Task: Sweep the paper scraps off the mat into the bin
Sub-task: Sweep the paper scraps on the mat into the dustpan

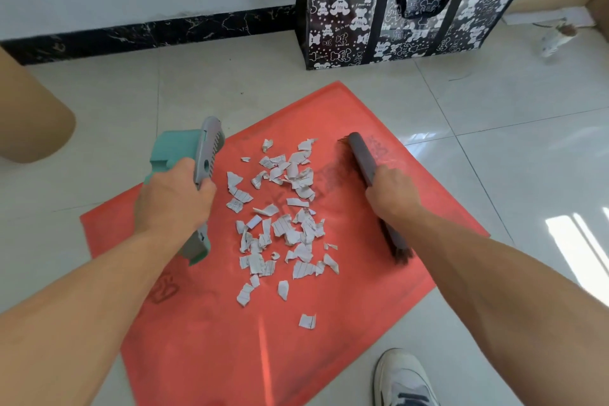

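Looking down on a red mat (204, 339), laid askew on a pale tiled floor (99, 92). Scattered over the middle of it, torn paper scraps (283, 208): white, ruled, some with handwriting, bunched thickest at the centre and thinning toward the near side, with one piece lying alone closest to the viewer. All of those in view resting on the mat, between the two hands.

To the left of the scraps, the left hand (171, 198), fingers curled tight round a teal dustpan (174, 148) with a grey toothed rim. Pan held on edge over the mat's left border, grey rim toward the paper. Touching the mat or just above it, hard to say from this angle.

To the right, the right hand (392, 188), closed round the middle of a dark grey brush (362, 155). Brush lying lengthwise along the right side of the scraps, just apart from them, brown bristles showing blurred at its far and near ends.

Beyond the mat, against a white wall with a black marbled skirting (148, 33), a black carrier bag (346, 10) printed with white bears, standing upright. At the left edge, a tan rounded thing (29, 109), cut off by the frame. At the bottom, beside the mat's near right edge, the toe of a white shoe (405, 379).
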Tool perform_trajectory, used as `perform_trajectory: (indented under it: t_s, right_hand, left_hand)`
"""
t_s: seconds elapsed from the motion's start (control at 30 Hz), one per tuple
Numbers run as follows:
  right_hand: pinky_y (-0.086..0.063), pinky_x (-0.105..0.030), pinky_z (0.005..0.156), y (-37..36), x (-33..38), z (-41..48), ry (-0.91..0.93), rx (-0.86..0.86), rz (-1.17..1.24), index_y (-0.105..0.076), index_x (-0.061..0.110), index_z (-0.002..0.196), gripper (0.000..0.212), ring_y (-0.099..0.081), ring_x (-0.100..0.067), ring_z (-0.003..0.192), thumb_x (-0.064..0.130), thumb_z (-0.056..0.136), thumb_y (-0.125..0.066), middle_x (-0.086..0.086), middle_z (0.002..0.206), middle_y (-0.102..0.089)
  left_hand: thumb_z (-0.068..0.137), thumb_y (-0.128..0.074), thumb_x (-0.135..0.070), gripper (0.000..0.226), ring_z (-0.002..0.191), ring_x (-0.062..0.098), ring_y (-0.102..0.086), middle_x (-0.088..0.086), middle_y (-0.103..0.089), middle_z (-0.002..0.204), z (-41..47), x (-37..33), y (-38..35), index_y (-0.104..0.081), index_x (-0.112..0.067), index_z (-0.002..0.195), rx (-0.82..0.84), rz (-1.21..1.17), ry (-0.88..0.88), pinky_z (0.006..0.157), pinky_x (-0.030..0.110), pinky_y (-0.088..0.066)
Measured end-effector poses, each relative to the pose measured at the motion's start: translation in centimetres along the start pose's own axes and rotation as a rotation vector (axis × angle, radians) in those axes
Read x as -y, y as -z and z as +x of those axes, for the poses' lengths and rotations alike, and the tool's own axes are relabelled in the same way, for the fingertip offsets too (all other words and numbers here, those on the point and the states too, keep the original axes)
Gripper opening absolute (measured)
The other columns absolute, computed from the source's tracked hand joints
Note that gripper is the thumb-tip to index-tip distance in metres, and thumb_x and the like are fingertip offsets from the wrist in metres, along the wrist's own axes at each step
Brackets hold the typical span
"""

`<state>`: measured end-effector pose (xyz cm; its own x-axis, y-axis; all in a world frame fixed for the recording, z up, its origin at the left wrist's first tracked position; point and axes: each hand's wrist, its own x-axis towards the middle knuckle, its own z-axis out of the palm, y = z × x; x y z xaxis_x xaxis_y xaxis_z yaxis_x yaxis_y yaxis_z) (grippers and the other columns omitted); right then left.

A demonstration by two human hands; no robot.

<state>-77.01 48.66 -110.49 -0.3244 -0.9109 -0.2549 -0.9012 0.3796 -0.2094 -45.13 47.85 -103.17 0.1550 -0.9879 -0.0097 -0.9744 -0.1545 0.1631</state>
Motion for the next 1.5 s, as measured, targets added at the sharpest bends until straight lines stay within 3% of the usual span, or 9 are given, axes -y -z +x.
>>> perform_trajectory:
  t_s: [0.23,0.43,0.57,0.7,0.8,0.93,1.07,1.3,1.5]
  right_hand:
    - [-0.040,-0.034,0.061,-2.5,6.2,-3.0,0.121,0.112,0.108,-0.056,0.003,0.110,0.021,-0.063,-0.035,0.086,0.010,0.090,-0.054,-0.014,0.101,-0.066]
    - [-0.036,-0.035,0.058,-3.0,8.1,-4.5,0.347,0.205,0.055,-0.050,0.007,0.098,0.012,-0.048,-0.029,0.068,0.014,0.088,-0.051,0.002,0.067,-0.037]
    - [-0.037,-0.033,0.054,-2.0,7.6,-3.7,0.413,0.148,0.024,-0.040,0.012,0.090,0.017,-0.052,-0.029,0.065,0.024,0.088,-0.051,0.000,0.066,-0.042]
    - [-0.035,-0.035,0.060,-0.6,6.4,-1.5,0.308,-0.018,0.070,-0.046,0.008,0.095,0.019,-0.057,-0.037,0.076,0.025,0.089,-0.052,-0.015,0.084,-0.058]
    - [-0.042,-0.040,0.068,0.7,4.7,0.4,0.178,-0.062,0.069,-0.052,0.004,0.106,0.025,-0.060,-0.042,0.091,0.022,0.088,-0.053,-0.023,0.100,-0.063]
    - [-0.040,-0.039,0.071,2.6,1.6,2.6,0.022,-0.107,0.042,-0.053,0.001,0.112,0.026,-0.058,-0.043,0.099,0.014,0.090,-0.053,-0.023,0.106,-0.061]
    - [-0.037,-0.035,0.070,2.5,-0.6,3.7,-0.140,-0.059,0.010,-0.054,0.001,0.110,0.021,-0.059,-0.040,0.103,0.010,0.091,-0.054,-0.019,0.110,-0.061]
    - [-0.041,-0.036,0.068,-0.5,2.1,1.6,0.043,0.030,0.073,-0.057,0.002,0.108,0.026,-0.062,-0.040,0.097,0.016,0.087,-0.058,-0.021,0.105,-0.064]
    - [-0.036,-0.037,0.066,1.0,1.6,2.1,0.005,-0.133,0.116,-0.053,0.004,0.110,0.025,-0.060,-0.041,0.094,0.019,0.090,-0.052,-0.019,0.103,-0.062]
  left_hand:
    - [0.091,-0.050,-0.035,0.028,0.066,0.034,-0.047,0.009,-0.042,0.062,-0.5,1.5,0.2,-0.045,-0.010,0.080,0.029,0.012,0.052,0.059,0.036,-0.035]
    - [0.090,-0.051,-0.035,0.027,0.068,0.034,-0.047,0.006,-0.041,0.062,-1.1,2.5,0.1,-0.046,-0.010,0.079,0.038,-0.012,0.085,0.060,0.036,-0.035]
    - [0.089,-0.050,-0.038,0.028,0.067,0.034,-0.049,0.011,-0.048,0.066,-0.7,3.7,0.4,-0.045,-0.013,0.078,0.024,-0.002,0.101,0.058,0.035,-0.034]
    - [0.089,-0.051,-0.039,0.029,0.067,0.034,-0.049,0.010,-0.049,0.066,-0.6,4.3,0.5,-0.046,-0.013,0.078,0.016,-0.007,0.107,0.059,0.036,-0.035]
    - [0.090,-0.050,-0.039,0.028,0.067,0.034,-0.050,0.009,-0.048,0.065,-0.8,4.1,0.4,-0.047,-0.013,0.079,0.018,-0.009,0.101,0.059,0.035,-0.036]
    - [0.090,-0.048,-0.038,0.027,0.068,0.035,-0.053,0.013,-0.052,0.068,-0.8,3.5,0.0,-0.046,-0.013,0.079,0.021,-0.023,0.079,0.058,0.036,-0.041]
    - [0.090,-0.049,-0.036,0.027,0.066,0.035,-0.051,0.010,-0.050,0.064,-0.9,3.0,-0.3,-0.044,-0.014,0.074,0.018,-0.019,0.053,0.056,0.035,-0.036]
    - [0.090,-0.051,-0.035,0.026,0.068,0.034,-0.050,0.011,-0.050,0.068,-0.8,0.9,-0.7,-0.048,-0.011,0.080,0.033,0.029,0.030,0.059,0.035,-0.037]
    - [0.091,-0.051,-0.034,0.026,0.068,0.034,-0.048,0.008,-0.042,0.063,-0.8,0.5,-0.4,-0.047,-0.011,0.081,0.054,0.037,0.055,0.059,0.035,-0.035]
